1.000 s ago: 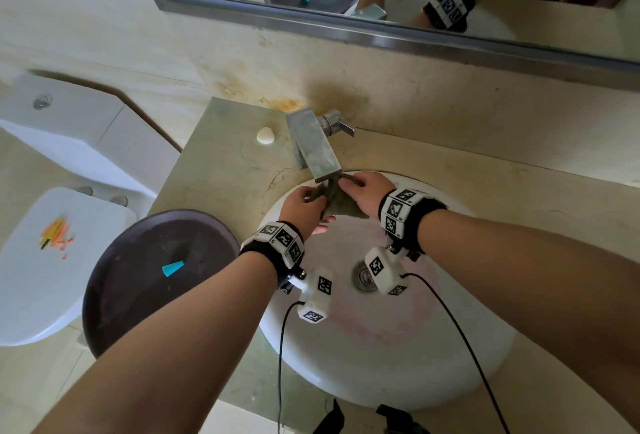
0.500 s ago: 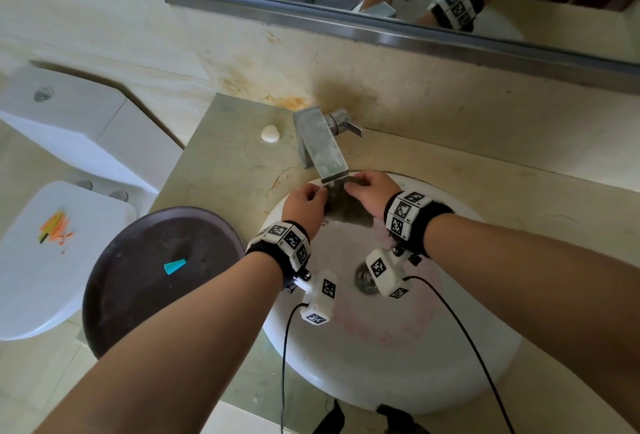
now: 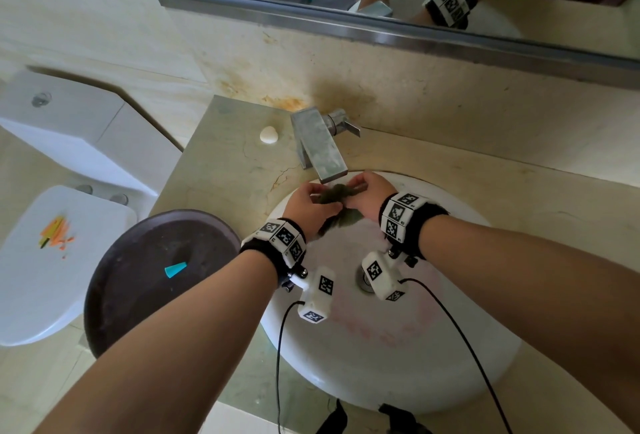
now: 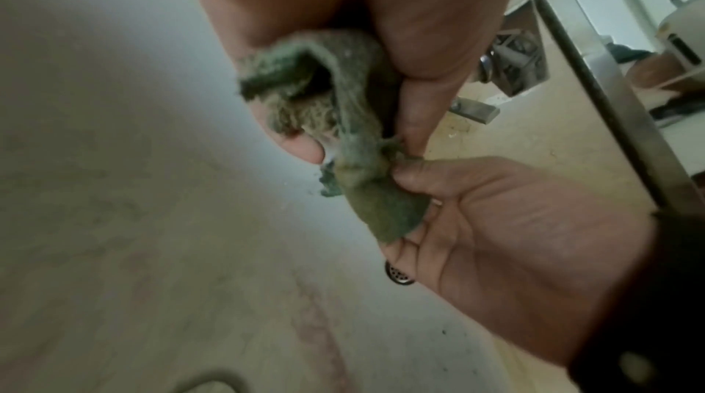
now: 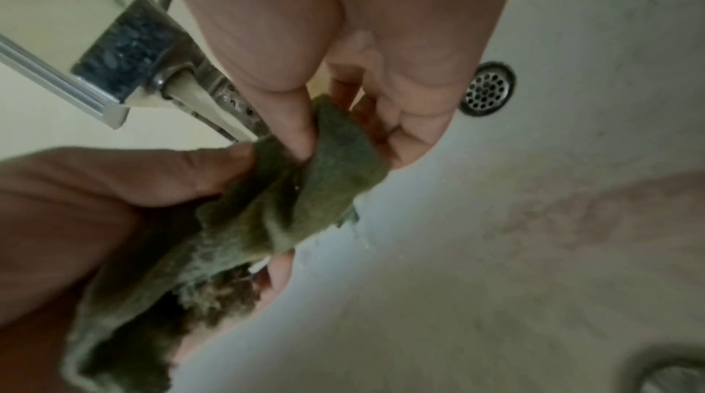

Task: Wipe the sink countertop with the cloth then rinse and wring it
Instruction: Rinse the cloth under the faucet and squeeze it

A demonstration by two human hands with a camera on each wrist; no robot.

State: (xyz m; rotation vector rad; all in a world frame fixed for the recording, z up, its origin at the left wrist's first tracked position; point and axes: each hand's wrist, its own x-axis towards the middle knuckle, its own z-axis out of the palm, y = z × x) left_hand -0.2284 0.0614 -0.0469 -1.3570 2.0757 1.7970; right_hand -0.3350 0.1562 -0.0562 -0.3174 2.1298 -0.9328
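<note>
Just left of the tap [image 3: 320, 146], the left hand [image 3: 308, 205] pinches one end of the green cloth [image 3: 334, 193]; under the spout the cloth bunches over the sink [image 3: 450, 347]. Right of the tap, the right hand [image 3: 369, 196] pinches the other end between thumb and fingers. To rinse well, I'd judge the folds need spreading under the spout (running water can't be made out). Only the wrist views show the cloth's frayed underside [image 5: 213, 288] and the overflow hole [image 5: 486, 92].
</note>
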